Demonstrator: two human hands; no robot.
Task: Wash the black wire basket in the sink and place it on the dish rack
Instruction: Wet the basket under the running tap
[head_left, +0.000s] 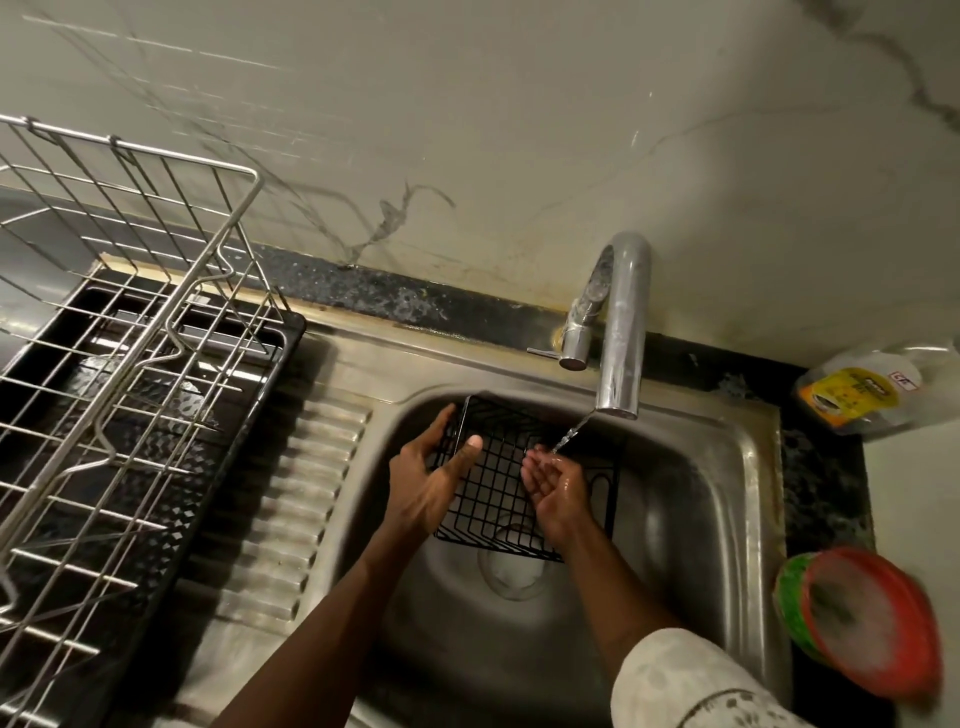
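Black wire basket (498, 499): stands tilted, right of the dish rack (130, 312), inside the steel sink (675, 519), beneath the faucet (621, 332). Left hand (431, 478): grips the basket's left rim, thumb inside, fingers wrapped outside. Right hand (556, 488): hovers cupped palm-up above the mesh, fingers together and slightly curved, wet, catching the thin water stream (571, 431)

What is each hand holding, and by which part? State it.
The left hand grips the black wire basket by its left side wall, thumb inside. The right hand holds nothing, cupped under the water.
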